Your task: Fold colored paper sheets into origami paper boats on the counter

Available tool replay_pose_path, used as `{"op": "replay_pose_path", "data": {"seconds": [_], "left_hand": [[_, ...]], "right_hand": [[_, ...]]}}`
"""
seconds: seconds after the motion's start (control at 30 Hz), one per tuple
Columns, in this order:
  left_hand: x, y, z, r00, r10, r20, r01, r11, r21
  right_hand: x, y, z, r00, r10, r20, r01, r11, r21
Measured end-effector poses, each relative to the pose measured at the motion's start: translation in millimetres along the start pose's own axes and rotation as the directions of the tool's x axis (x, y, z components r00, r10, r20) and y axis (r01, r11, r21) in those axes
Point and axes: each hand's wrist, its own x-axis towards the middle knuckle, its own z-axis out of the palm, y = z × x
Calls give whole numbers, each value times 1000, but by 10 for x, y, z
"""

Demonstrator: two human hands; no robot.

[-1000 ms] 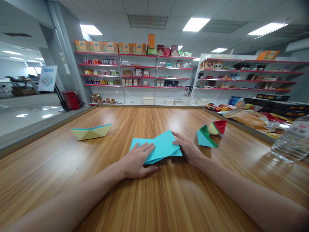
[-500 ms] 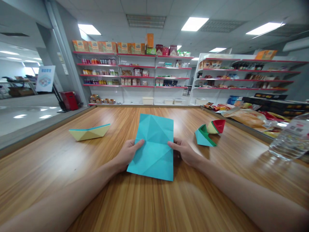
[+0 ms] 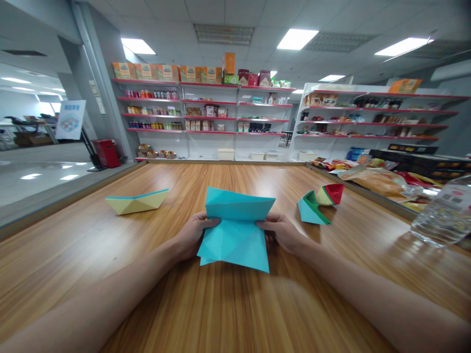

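Observation:
A creased sheet of light-blue paper (image 3: 237, 240) is held above the wooden table, bent across its middle so the upper part tips toward me. My left hand (image 3: 195, 234) pinches its left edge, thumb on top and fingers underneath. On the opposite edge, my right hand (image 3: 281, 230) grips it in the same way. A yellow paper boat (image 3: 142, 203) with a blue inner side rests on the table to the left. To the right lies a folded paper piece (image 3: 316, 206) in blue, green, yellow and red.
The wooden table (image 3: 154, 299) spreads under my arms. A clear plastic bottle (image 3: 437, 220) stands at the right, near several packaged snacks (image 3: 382, 176). Beyond the far edge are store shelves (image 3: 209, 117) with boxes and drinks. A sign (image 3: 70, 120) stands at the left.
The blue paper has gone from nearly flat to bent along its middle, its upper part tipping toward me. Both hands keep their hold on its sides.

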Motion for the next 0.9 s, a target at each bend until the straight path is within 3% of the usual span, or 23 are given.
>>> {"op": "replay_pose_path", "data": {"seconds": [0.23, 0.33, 0.43, 0.57, 0.67, 0.77, 0.9], "left_hand": [[-29, -8, 7, 997, -21, -70, 29, 993, 115], [-21, -59, -14, 997, 42, -70, -29, 983, 182], [5, -88, -21, 989, 117, -90, -92, 965, 247], [23, -27, 36, 983, 99, -154, -87, 993, 83], [0, 23, 70, 998, 27, -61, -27, 1000, 7], [-33, 20, 59, 995, 62, 74, -75, 978, 194], [-46, -14, 32, 984, 130, 124, -166, 917, 363]], "right_hand": [[-31, -93, -2, 999, -15, 28, 14, 999, 49], [-44, -132, 17, 997, 12, 76, -22, 992, 126], [-36, -132, 41, 993, 26, 118, -36, 996, 84], [-16, -101, 73, 999, -13, 52, 12, 1000, 15], [-5, -75, 86, 999, -38, 7, 38, 999, 21], [3, -54, 88, 999, -47, 21, 45, 997, 58], [14, -41, 70, 998, -56, 28, 55, 997, 57]]}}
